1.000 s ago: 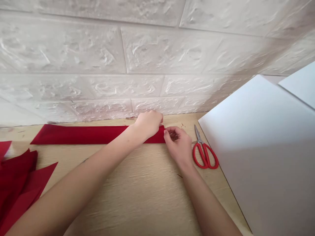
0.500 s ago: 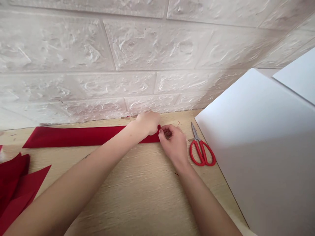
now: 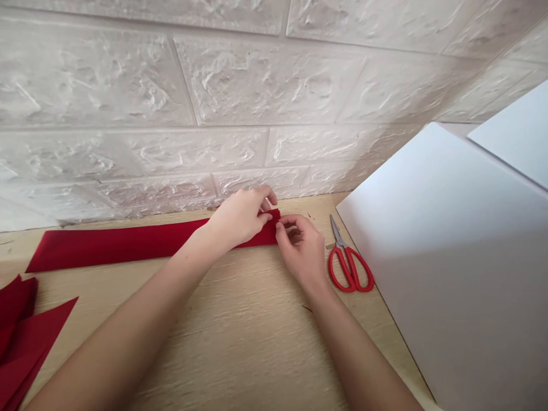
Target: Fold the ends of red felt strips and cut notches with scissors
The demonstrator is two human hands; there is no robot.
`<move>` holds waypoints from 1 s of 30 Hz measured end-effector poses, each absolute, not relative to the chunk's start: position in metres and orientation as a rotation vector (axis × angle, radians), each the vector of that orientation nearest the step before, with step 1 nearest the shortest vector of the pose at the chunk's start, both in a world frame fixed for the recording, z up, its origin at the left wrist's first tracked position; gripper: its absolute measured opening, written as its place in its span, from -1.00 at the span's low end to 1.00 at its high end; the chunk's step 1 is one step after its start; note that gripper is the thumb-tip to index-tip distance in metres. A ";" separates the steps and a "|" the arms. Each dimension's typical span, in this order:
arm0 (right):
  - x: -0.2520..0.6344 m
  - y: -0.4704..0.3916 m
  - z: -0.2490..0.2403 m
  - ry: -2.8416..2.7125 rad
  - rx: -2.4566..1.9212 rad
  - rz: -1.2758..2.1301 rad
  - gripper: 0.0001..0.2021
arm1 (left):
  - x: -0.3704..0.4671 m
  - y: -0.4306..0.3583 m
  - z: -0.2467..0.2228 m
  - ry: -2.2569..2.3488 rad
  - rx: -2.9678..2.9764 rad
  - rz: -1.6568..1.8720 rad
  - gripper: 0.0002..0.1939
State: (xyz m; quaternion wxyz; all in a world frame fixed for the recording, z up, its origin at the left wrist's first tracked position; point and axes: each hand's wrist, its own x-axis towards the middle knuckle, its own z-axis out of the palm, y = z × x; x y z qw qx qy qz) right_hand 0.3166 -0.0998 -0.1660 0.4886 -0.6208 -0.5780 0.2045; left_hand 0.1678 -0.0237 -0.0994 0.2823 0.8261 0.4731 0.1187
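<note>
A long red fabric strip (image 3: 115, 246) lies flat along the back of the wooden table, close to the wall. My left hand (image 3: 240, 218) rests over the strip near its right end, its thumb touching the cloth and its index finger lifted apart from it. At that same end, my right hand (image 3: 302, 246) pinches the edge of the cloth between thumb and index finger. Scissors with red handles (image 3: 350, 264) lie just right of my right hand, blades pointing toward the wall.
More red fabric pieces (image 3: 34, 342) are heaped at the left edge of the wooden table (image 3: 240, 342). White panels (image 3: 462, 257) stand along the right side. A white brick-patterned wall (image 3: 274, 85) rises behind. Small red scraps are scattered about.
My left hand has opened from a closed grip at the strip's end and shifted slightly left. The strip's left end has tilted toward me. My right hand keeps its pinch.
</note>
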 end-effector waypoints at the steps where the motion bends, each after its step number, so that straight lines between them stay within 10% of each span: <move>1: 0.317 -0.099 -0.166 -1.389 -1.510 0.495 -0.91 | 0.167 -0.024 -0.100 1.253 2.171 0.367 -0.74; 30: 0.318 -0.099 -0.168 -1.507 -1.321 0.348 -0.90 | 0.165 -0.020 -0.096 1.258 2.150 0.517 -0.87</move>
